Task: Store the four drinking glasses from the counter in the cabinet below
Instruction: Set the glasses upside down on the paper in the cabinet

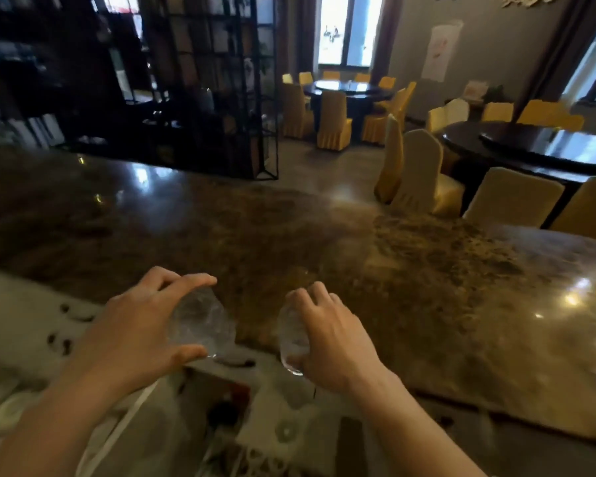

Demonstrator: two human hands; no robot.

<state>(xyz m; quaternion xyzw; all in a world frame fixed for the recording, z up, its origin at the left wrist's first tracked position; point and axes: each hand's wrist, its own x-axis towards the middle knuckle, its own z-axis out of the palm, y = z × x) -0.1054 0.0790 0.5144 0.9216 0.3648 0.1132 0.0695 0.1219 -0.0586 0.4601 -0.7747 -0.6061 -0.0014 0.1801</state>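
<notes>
Carrying two drinking glasses off the worktop (289,218): left hand (135,325) clamped on left glass (203,321), right hand (327,332) clamped on right glass (291,339), both at near edge. Keep apart, upright; lower evenly toward cabinet below. Remaining glasses unseen.

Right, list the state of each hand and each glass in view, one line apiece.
left hand: closed on a glass, fingers over its top
left glass: held, clear, off the counter
right hand: closed on a glass
right glass: held from above, clear, looks empty
</notes>
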